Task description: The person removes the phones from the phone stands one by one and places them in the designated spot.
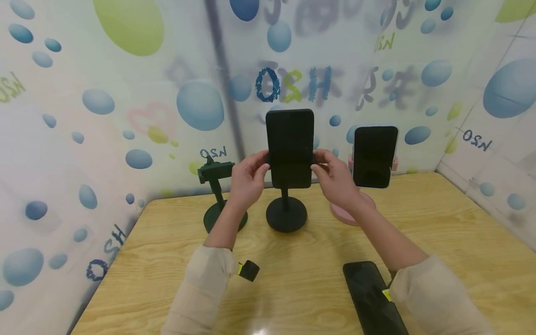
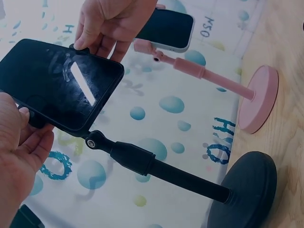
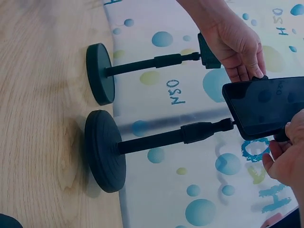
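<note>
A black phone [image 1: 290, 139] stands upright in the clamp of a black stand [image 1: 286, 215] at the back middle of the wooden table [image 1: 167, 260]. My left hand [image 1: 259, 170] pinches the clamp's left side and my right hand [image 1: 320, 165] pinches its right side. In the left wrist view the phone [image 2: 57, 85] sits on the stand's arm [image 2: 161, 168], with the right hand's fingers [image 2: 102, 33] on its far edge. The right wrist view has the left hand [image 3: 242, 52] on the phone's [image 3: 268, 104] other edge.
An empty black stand [image 1: 217, 195] is just left of my left hand. To the right, a pink stand [image 1: 341, 211] holds a second phone [image 1: 374, 157]. Another dark phone [image 1: 370, 295] lies flat near my right forearm. Patterned walls close in the table's back and sides.
</note>
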{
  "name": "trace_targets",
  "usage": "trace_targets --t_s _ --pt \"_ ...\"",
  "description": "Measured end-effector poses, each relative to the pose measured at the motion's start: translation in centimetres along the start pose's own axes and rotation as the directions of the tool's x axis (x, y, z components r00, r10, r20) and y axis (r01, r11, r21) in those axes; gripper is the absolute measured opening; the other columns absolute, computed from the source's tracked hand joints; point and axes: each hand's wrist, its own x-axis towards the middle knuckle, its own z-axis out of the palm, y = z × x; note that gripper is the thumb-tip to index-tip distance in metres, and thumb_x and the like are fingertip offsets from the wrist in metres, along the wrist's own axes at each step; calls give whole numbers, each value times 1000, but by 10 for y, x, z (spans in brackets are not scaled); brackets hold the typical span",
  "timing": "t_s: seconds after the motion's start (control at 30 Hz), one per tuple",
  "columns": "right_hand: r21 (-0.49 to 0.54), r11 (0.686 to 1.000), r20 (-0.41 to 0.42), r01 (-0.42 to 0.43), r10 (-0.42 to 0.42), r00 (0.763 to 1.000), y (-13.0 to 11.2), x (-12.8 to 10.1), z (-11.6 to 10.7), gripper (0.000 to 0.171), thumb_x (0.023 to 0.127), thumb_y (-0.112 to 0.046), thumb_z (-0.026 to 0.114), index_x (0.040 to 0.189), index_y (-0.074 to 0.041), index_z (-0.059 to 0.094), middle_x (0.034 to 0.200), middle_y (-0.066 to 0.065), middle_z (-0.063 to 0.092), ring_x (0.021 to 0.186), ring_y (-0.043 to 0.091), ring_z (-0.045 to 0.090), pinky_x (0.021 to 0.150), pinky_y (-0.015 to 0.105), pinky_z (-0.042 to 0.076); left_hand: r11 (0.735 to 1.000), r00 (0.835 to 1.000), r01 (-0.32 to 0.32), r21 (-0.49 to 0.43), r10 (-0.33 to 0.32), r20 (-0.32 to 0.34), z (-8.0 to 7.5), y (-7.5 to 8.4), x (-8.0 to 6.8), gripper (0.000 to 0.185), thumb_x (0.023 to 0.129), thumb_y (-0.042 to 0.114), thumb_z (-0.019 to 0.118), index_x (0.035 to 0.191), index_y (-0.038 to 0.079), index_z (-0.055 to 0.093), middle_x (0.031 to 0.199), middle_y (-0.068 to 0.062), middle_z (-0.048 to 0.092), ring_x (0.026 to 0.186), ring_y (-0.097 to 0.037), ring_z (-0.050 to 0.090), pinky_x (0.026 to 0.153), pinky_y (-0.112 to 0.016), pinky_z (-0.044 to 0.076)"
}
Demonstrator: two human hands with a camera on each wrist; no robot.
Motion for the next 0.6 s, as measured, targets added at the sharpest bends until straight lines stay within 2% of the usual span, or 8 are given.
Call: trace_targets --t_s 0.2,0.4,0.6 --pt "-20 1000 9 -3 3 1000 -7 -12 -4 36 93 -4 45 127 5 40 126 19 45 111 28 45 98 40 35 999 999 -32 -14 33 18 -5 9 -7 29 86 -2 55 115 -6 58 101 -17 62 78 -23 57 59 -20 44" --pt "-56 998 41 -5 7 999 -12 -26 -9 34 93 -3 45 126 6 40 122 19 46 108 30 47 97 43 35 996 997 -71 53 69 36 -10 16 -17 27 85 0 58 111 -4 61 93 -15 64 73 -20 56 57 -22 43" --pt "-132 991 33 6 -2 999 -13 -36 -10 31 91 -3 49 121 4 44 117 18 50 104 29 51 93 42 40 999 997 -34 21 33 71 -15 19 -28 27 83 0 61 110 -4 62 90 -14 64 72 -19 56 57 -21 45"
